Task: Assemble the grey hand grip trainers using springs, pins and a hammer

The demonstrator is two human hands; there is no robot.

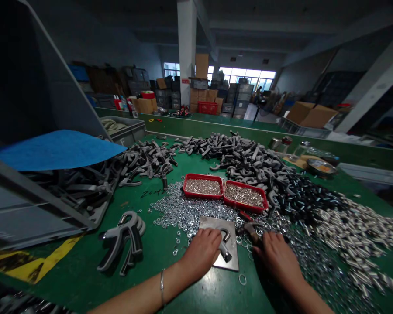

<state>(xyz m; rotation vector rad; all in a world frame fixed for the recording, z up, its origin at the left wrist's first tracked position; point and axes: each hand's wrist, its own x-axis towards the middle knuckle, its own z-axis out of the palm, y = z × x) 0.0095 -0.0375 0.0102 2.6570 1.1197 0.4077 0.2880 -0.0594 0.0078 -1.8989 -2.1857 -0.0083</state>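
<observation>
My left hand [203, 247], a bracelet at its wrist, is closed round a grey plastic clamp part [223, 249]. That part lies on a square metal plate [229, 262], and a metal spring or pin [227, 236] shows in it. My right hand [277, 250] grips a hammer [250, 227] just right of the plate; its head points toward the plate and most of its handle is hidden. Two red trays [203, 186] of small metal pins sit beyond the plate. At the left lie a few assembled spring clamps [122, 242].
Loose washers [183, 213] surround the plate. Grey clamp parts [242, 155] are heaped behind the trays, with black pieces [296, 196] and metal cylinders [353, 226] at right. A tilted grey crate [39, 222] with a blue sheet [59, 150] stands at left.
</observation>
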